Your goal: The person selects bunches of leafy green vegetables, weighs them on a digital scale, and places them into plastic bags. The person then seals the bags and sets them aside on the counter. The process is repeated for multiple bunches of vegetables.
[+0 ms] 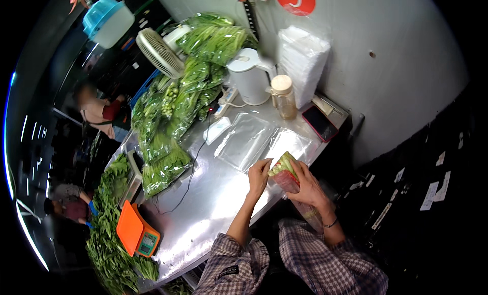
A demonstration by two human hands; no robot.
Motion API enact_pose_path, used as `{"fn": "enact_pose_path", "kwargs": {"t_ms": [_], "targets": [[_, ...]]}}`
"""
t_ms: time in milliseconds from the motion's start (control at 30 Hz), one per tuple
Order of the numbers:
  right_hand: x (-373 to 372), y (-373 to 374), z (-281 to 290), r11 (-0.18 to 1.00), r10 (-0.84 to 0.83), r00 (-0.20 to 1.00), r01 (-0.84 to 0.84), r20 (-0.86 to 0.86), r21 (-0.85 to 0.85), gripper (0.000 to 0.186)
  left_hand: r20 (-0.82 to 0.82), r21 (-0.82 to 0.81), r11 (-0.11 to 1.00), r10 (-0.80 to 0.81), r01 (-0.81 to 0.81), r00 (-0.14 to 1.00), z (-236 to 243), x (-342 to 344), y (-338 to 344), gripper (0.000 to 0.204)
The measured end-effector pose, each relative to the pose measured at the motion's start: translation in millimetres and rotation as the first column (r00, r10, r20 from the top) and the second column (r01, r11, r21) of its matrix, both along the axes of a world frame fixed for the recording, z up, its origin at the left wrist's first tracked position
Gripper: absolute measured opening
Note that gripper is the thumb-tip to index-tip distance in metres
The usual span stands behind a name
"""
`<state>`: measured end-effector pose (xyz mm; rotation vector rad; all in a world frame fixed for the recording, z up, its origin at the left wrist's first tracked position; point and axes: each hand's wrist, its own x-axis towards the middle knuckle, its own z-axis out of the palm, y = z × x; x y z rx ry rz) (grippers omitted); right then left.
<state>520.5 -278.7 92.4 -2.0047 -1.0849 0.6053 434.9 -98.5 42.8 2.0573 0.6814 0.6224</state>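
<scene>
My right hand [305, 185] grips a bundle of pale green stems [282, 163] in a clear bag with red printing, held upright over the table's front edge, stem ends up. My left hand [258, 175] is beside the bundle's top, fingertips pinched together; what is between them, if anything, is too small to make out. Behind the bundle lie flat clear plastic bags [241, 140] on the steel table [198, 213]. An orange scale [131, 226] sits to the left.
Bagged greens [168, 163] and loose leaves [104, 213] cover the table's left. At the back are a fan [158, 52], kettle [246, 79], jar [283, 101], white stack [300, 61], power strip [223, 104], cable and phone [319, 123]. Two co-workers [101, 112] [71, 206] work at the left.
</scene>
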Motion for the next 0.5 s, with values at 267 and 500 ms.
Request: {"fn": "enact_pose_path", "kwargs": {"t_ms": [267, 500], "targets": [[-27, 29, 2, 0.985, 0.116, 0.979, -0.092, 0.169, -0.144, 0.098, -0.104, 0.386, 0.923, 0.038, 0.005, 0.994, 47, -47, -9, 0.026], [-52, 72, 7, 0.982, 0.188, 0.977, -0.187, 0.101, -0.018, 0.098, 0.086, 0.379, 0.918, 0.087, -0.114, 0.992, 28, -77, -2, 0.032]]}}
